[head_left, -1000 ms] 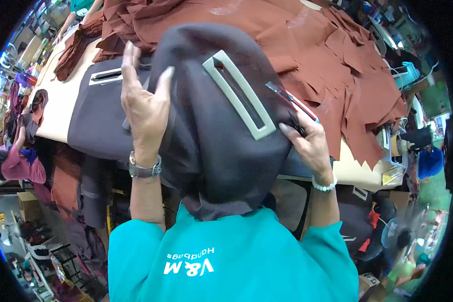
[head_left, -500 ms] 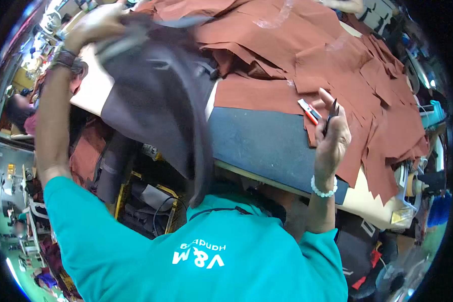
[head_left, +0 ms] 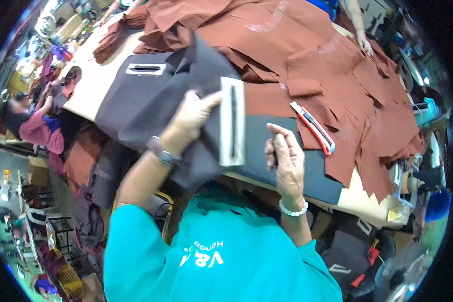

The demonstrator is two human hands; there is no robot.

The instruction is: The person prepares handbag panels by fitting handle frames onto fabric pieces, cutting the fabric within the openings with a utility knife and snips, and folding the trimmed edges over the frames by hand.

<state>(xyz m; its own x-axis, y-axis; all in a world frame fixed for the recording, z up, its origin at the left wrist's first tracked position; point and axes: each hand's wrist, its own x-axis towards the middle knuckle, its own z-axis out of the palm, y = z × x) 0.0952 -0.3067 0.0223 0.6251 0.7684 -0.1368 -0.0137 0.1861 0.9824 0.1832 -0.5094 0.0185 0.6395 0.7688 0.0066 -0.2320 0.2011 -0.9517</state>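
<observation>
Gripping the dark fabric piece point(head_left: 206, 146), the left hand point(head_left: 191, 118) is at 11 o'clock of the view, closed on the material, with a digit reaching the pale slotted frame point(head_left: 240, 121) set in it. The piece is raised and folded, somewhat blurred; its frame stands near upright in view, just above centre toward 12 o'clock. The lower part of the piece overlaps the near edge of the surface point(head_left: 88, 85).

The right hand point(head_left: 289, 163) is at 3 o'clock, over the dark mat point(head_left: 314, 173), its fingers bent and narrowly spaced; whether it holds a small item cannot be told. A watch point(head_left: 163, 153) is worn on the left wrist and a beaded bracelet point(head_left: 293, 209) on the right.

A red and white cutter point(head_left: 314, 130) lies on the brown sheets point(head_left: 347, 100), at 1 o'clock from the right hand and near it. The sheets overlap one another from 12 to 3 o'clock.

At 10 o'clock, a second dark piece point(head_left: 128, 98) lies on the surface, with its pale frame lengthwise across the view. Another person's hand point(head_left: 366, 45) is at 2 o'clock, beside the sheets. A person in pink point(head_left: 40, 133) is at 9 o'clock, well apart.
</observation>
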